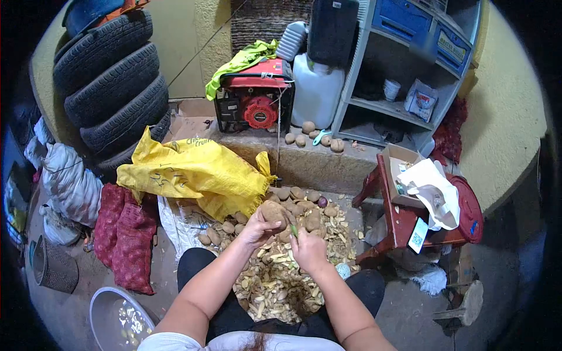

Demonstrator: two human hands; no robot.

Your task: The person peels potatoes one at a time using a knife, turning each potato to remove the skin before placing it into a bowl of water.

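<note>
My left hand (pixel 261 229) is closed around a large brown potato (pixel 273 213), held up over the pile between my knees. Close beside it, my right hand (pixel 308 249) grips a small green-handled tool (pixel 294 230) pointing toward the potato. The tool's blade is too small to make out. Below both hands lies a heap of pale potato peelings (pixel 275 295). Unpeeled potatoes (pixel 213 236) spread out in front, by the mouth of a yellow sack (pixel 196 175). One purple onion (pixel 322 202) lies among them.
A grey basin (pixel 99 319) with water and pale pieces stands at lower left, near red mesh sacks (pixel 132 248). To the right is a red stool (pixel 404 225) carrying a cardboard box. A generator (pixel 254 99) and several potatoes sit on the ledge ahead; stacked tires (pixel 111 82) rise behind left.
</note>
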